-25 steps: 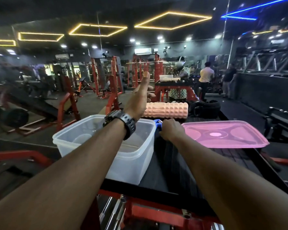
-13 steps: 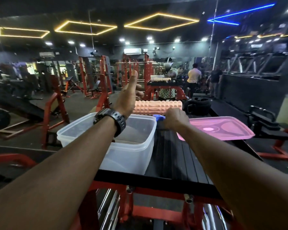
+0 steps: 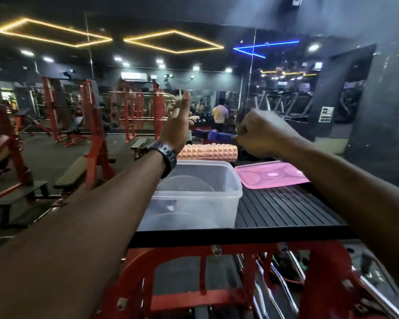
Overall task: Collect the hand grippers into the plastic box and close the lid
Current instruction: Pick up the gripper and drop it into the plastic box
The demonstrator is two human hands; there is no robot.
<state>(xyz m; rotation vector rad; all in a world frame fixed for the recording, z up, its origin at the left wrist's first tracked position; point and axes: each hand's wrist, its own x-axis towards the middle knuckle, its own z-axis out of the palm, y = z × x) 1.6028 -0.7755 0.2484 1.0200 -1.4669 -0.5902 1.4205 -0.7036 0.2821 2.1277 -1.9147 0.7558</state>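
Observation:
A clear plastic box (image 3: 236,191) stands open on the black ribbed platform (image 3: 281,210), with nothing visible inside. Its pink lid (image 3: 272,177) lies flat to the right of the box. My right hand (image 3: 260,134) is raised above the lid, fist closed on a blue hand gripper (image 3: 219,135) whose handle sticks out to the left. My left hand (image 3: 179,125), with a black watch on the wrist, is held up above the box's far left corner, fingers spread and empty.
An orange ridged foam roller (image 3: 207,152) lies behind the box. The platform rests on a red metal frame (image 3: 194,284) with chrome bars below. Red racks and benches (image 3: 88,125) fill the left side. People (image 3: 220,113) stand far behind.
My right hand has lifted the blue hand gripper off the platform into the air. My left hand has risen a little. The camera has tilted, so the box and lid sit lower in view.

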